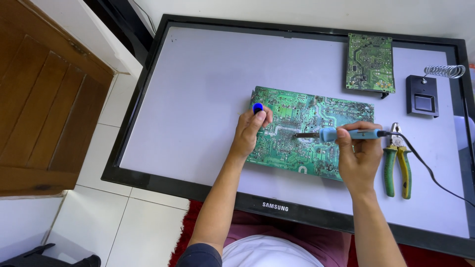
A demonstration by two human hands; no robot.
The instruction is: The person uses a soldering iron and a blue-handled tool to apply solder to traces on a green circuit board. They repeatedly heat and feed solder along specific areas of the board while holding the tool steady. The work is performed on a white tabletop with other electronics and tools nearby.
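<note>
Hiding circuit board (pixel 297 123) patches: hands, soldering iron (pixel 341 133).

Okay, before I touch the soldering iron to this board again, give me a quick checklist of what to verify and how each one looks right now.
1. Soldering iron gripped in the right hand: ok.
2. Iron tip over the large green circuit board: ok; actual contact cannot tell.
3. Left hand steadying the board, holding a small blue object: ok.
4. Left fingers apart from the tip: ok.
5. Cord running past the pliers: touching cannot tell.
6. Iron stand free, within view: ok.
</note>
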